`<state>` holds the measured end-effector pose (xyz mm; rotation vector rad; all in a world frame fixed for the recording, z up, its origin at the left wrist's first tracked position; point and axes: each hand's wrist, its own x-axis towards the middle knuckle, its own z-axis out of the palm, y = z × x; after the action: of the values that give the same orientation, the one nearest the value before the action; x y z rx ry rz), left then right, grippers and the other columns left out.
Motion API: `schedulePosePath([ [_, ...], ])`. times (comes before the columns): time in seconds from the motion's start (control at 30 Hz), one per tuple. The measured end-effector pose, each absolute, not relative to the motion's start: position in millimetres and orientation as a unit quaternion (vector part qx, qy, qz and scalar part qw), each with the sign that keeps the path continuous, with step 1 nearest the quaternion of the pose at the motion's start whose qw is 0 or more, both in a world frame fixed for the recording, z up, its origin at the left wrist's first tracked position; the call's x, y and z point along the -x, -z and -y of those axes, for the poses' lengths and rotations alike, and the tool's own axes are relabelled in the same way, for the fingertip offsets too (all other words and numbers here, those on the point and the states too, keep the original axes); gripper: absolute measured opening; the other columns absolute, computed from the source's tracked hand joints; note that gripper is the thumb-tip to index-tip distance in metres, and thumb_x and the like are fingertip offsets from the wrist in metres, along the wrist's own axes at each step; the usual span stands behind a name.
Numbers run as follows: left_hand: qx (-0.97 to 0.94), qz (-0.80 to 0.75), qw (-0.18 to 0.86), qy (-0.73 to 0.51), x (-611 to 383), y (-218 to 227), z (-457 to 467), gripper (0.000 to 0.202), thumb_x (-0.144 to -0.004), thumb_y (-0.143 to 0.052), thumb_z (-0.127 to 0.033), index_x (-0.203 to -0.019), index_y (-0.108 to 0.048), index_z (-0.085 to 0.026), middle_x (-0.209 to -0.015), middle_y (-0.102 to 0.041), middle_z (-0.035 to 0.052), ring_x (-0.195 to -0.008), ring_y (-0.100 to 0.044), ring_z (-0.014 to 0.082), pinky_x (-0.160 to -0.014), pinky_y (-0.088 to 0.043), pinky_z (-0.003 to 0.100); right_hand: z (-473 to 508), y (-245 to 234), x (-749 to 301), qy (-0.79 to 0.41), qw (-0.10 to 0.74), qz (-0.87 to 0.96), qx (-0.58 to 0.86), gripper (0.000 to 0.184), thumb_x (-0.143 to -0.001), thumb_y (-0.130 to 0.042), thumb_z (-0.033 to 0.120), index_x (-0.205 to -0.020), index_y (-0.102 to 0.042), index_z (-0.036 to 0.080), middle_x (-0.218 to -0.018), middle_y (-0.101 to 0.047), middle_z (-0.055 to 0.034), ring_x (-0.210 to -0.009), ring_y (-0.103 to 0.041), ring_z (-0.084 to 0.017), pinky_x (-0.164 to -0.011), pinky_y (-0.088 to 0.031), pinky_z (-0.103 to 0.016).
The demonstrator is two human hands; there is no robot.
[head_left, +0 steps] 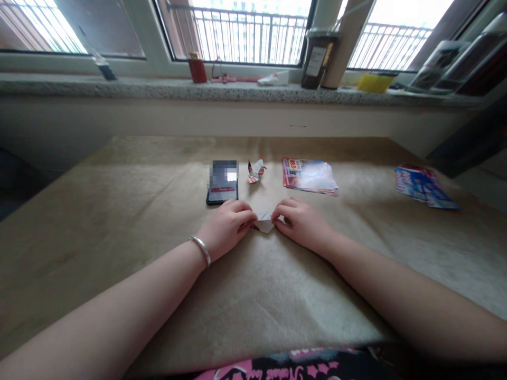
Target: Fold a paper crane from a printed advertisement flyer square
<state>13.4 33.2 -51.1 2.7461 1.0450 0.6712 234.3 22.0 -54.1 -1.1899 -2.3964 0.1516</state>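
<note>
A small white folded piece of paper (265, 221) lies on the brown paper-covered table (119, 221). My left hand (227, 227), with a silver bracelet on its wrist, pinches the paper's left edge with curled fingers. My right hand (301, 221) pinches its right edge the same way. Most of the paper is hidden between the fingers.
Just beyond my hands lie a black phone (223, 182), a small folded paper figure (255, 171) and a stack of printed leaflets (309, 176). Another leaflet (423, 187) lies far right. The windowsill (158, 89) holds a red cup (197, 69), a dark jar (317, 60) and a yellow object (374, 82).
</note>
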Motion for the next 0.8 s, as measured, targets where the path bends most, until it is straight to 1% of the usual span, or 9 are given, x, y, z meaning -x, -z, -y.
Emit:
schedulePosePath([
  [0.2, -0.936, -0.322, -0.018, -0.142, -13, 41, -26, 0.019, -0.087, -0.049, -0.013, -0.092, -0.067, -0.019, -0.083, -0.061, 0.0046, -0.079, -0.051, 0.0165, -0.072, -0.046, 0.028, -19, 44, -237, 0.034, 0.155, 0.913, 0.377, 0.016, -0.088, -0.050, 0.020, -0.084, -0.066, 0.019, -0.079, -0.064, -0.0044, -0.081, -0.051, -0.018, -0.070, -0.038, -0.027],
  [0.4, -0.943, -0.306, -0.106, -0.075, -13, 33, -16, 0.018, -0.089, -0.049, -0.017, -0.097, -0.064, -0.019, -0.081, -0.059, 0.0035, -0.073, -0.051, 0.0164, -0.062, -0.043, 0.026, -15, 37, -238, 0.064, 0.113, 0.928, 0.350, 0.020, -0.090, -0.048, 0.020, -0.086, -0.068, 0.020, -0.079, -0.064, -0.0051, -0.076, -0.051, -0.016, -0.065, -0.036, -0.027],
  [0.5, -0.949, -0.289, -0.116, -0.045, -12, 30, -12, 0.030, -0.089, -0.047, -0.017, -0.117, -0.055, -0.023, -0.086, -0.058, 0.0041, -0.074, -0.050, 0.0169, -0.061, -0.042, 0.026, -15, 37, -239, 0.056, 0.109, 0.929, 0.349, 0.022, -0.090, -0.048, 0.018, -0.090, -0.069, 0.022, -0.083, -0.066, -0.0043, -0.078, -0.053, -0.016, -0.066, -0.037, -0.027],
  [0.57, -0.955, -0.272, -0.111, -0.029, -11, 30, -10, 0.037, -0.090, -0.045, -0.016, -0.126, -0.049, -0.024, -0.090, -0.057, 0.0051, -0.077, -0.050, 0.0172, -0.064, -0.043, 0.026, -15, 36, -241, 0.043, 0.115, 0.926, 0.356, 0.023, -0.089, -0.048, 0.017, -0.091, -0.070, 0.024, -0.085, -0.066, -0.0034, -0.079, -0.054, -0.016, -0.067, -0.038, -0.027],
  [0.67, -0.961, -0.258, -0.098, -0.020, -9, 29, -11, 0.038, -0.090, -0.044, -0.016, -0.128, -0.047, -0.024, -0.094, -0.056, 0.0064, -0.081, -0.048, 0.0175, -0.068, -0.043, 0.027, -15, 35, -243, 0.033, 0.118, 0.920, 0.373, 0.024, -0.087, -0.049, 0.017, -0.089, -0.072, 0.025, -0.084, -0.067, -0.0026, -0.079, -0.055, -0.016, -0.067, -0.039, -0.027],
  [0.8, -0.964, -0.250, -0.081, -0.024, -7, 28, -14, 0.039, -0.091, -0.043, -0.018, -0.128, -0.047, -0.029, -0.094, -0.056, 0.0059, -0.081, -0.047, 0.0178, -0.068, -0.043, 0.026, -15, 33, -246, 0.041, 0.105, 0.912, 0.395, 0.024, -0.085, -0.051, 0.017, -0.087, -0.073, 0.026, -0.083, -0.068, -0.0028, -0.080, -0.057, -0.018, -0.067, -0.041, -0.029],
])
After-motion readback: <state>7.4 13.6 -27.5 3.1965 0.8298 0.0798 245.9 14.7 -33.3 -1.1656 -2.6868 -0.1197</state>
